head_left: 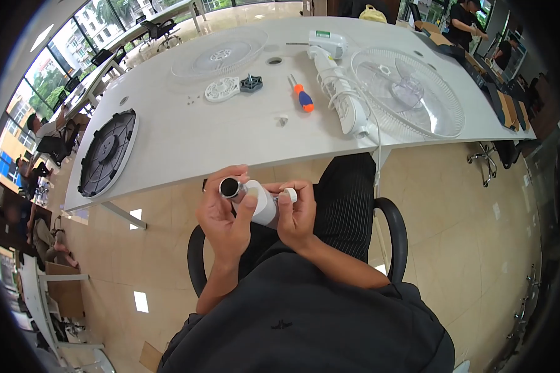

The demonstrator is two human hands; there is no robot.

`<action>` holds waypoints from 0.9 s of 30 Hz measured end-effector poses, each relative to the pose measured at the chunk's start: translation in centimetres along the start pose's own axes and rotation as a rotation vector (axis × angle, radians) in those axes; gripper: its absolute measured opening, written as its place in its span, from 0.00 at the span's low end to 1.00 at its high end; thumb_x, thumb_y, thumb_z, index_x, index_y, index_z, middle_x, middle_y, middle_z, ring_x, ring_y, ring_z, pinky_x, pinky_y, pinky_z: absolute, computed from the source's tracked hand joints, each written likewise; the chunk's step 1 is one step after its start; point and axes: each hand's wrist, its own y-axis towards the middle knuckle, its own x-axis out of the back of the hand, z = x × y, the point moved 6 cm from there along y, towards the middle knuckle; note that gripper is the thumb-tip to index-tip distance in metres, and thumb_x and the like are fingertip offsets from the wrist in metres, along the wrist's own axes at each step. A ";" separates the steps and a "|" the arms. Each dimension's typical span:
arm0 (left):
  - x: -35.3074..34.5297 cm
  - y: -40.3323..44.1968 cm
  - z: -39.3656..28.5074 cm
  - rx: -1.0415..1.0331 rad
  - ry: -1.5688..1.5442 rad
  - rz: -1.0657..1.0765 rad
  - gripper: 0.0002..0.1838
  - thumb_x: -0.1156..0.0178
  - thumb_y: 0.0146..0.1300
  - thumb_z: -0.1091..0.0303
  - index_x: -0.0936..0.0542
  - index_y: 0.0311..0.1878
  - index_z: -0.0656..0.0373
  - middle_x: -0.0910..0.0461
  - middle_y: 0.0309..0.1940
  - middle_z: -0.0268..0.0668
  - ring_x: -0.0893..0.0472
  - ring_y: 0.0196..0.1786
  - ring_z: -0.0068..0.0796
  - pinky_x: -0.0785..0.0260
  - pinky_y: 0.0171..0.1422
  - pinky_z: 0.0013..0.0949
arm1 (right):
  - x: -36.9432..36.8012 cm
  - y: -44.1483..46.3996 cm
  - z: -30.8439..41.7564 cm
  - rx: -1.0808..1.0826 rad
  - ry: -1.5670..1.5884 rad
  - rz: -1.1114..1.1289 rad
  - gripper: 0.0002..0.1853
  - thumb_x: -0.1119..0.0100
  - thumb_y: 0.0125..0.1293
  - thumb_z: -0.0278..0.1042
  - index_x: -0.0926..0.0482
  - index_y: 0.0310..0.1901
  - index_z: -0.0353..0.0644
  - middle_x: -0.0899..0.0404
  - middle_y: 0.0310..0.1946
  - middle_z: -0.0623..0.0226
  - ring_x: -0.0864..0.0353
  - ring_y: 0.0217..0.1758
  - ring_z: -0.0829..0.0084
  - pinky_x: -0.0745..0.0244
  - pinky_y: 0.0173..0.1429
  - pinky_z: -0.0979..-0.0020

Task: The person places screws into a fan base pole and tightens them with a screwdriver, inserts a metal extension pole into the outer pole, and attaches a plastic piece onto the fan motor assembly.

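Above my lap, my left hand [227,217] is wrapped round a white fan-stand tube [264,208] with a chrome inner pole [229,186] whose dark open end points up toward the table. My right hand [297,217] pinches a small white knob [291,194] at the side of the tube. How far the knob's screw sits in the tube is not clear. On the table beyond are a blue-and-orange screwdriver [303,98], a small clear plastic piece [283,120], a white round fitting [223,89] and a dark star-shaped knob [251,83].
The white table [186,140] carries a round base [109,154] at left, a fan grille [221,55] at the back, and a fan motor head [328,45] with its neck. Another grille with clear blades [407,93] lies right. Chair armrests [392,239] flank my lap.
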 end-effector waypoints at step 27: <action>2.3 -4.7 1.6 -0.275 -0.204 -0.353 0.20 0.46 0.71 0.56 0.33 0.51 0.65 0.26 0.37 0.40 0.18 0.36 0.40 0.23 0.41 0.40 | -1.3 -1.0 3.4 -0.035 -0.254 0.204 0.11 0.36 0.61 0.22 0.21 0.45 0.31 0.14 0.41 0.56 0.13 0.42 0.72 0.20 0.48 0.74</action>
